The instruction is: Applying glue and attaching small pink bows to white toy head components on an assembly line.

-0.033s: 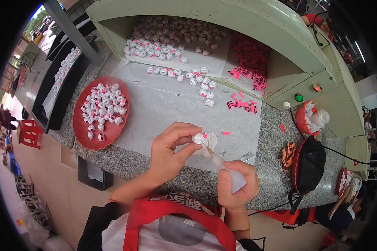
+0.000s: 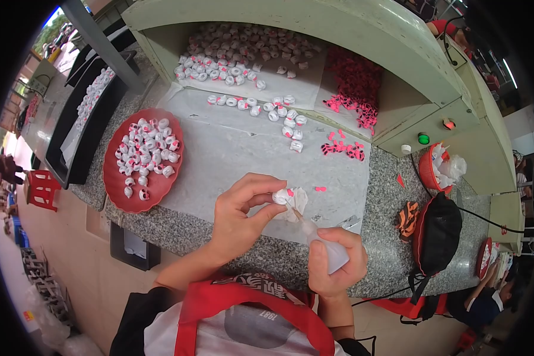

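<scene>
to the right of the red, scalloped plastic plate (image 2: 117, 187), the left hand (image 2: 243, 207) pinches a small, round white piece with a pink spot (image 2: 280, 196) between thumb and fingers, seemingly so its front stays exposed to the nozzle. farther right of the plate, the right hand (image 2: 338, 261) has its fingers wrapped around a translucent plastic squeeze bottle (image 2: 336, 256), probably tilted for fine aim. beyond and right of the plate, similar white pieces (image 2: 288, 123) stand lined up, presumably for easy reach.

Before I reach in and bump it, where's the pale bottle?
In the head view, the pale bottle is right of centre, gripped in the right hand.
</scene>
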### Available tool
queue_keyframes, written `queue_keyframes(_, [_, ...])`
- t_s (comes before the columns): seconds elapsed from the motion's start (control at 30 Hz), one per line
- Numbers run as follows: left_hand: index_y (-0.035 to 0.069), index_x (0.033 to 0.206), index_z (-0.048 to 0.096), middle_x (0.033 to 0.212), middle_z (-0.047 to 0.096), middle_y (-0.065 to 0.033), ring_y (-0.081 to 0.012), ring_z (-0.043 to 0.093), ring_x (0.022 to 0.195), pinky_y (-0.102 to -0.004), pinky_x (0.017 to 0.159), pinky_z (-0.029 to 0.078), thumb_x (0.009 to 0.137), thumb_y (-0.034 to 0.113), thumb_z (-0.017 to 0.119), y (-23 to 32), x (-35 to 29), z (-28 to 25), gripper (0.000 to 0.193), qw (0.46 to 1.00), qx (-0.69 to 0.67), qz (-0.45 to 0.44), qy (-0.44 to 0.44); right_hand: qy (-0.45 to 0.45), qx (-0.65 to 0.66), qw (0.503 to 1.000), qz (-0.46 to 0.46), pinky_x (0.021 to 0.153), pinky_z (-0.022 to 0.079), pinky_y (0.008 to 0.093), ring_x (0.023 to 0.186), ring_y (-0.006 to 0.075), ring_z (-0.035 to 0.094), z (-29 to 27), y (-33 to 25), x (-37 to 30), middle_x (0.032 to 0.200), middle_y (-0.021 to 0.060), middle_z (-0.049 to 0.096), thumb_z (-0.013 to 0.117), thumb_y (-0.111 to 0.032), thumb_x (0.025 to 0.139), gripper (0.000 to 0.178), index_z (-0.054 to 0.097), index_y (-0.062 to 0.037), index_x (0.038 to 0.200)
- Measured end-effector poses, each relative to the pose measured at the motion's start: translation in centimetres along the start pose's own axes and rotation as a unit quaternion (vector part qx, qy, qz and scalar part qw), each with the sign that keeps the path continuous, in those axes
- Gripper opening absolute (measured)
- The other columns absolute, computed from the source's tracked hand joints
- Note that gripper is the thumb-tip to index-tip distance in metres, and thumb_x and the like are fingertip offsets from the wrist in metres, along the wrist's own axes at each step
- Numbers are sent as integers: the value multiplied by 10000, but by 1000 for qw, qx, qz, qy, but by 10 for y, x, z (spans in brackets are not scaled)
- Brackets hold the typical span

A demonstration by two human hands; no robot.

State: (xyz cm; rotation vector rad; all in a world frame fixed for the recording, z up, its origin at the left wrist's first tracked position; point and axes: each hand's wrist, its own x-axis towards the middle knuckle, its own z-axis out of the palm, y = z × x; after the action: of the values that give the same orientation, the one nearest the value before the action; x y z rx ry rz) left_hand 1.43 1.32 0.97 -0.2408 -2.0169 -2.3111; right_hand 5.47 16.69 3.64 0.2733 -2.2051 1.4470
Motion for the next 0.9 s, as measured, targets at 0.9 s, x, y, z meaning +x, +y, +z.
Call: queue_keyframes(0.9, [-43,1017,521,995,583,-144,-190,574,927,-284,814,468,699,-126,575,3,3,-3,333,976,-159,-148,-24,-5,-14,997,-79,493,465,275,532,207,584,-4,2,6,697,99,608,616,-1,646,194,555,8,831])
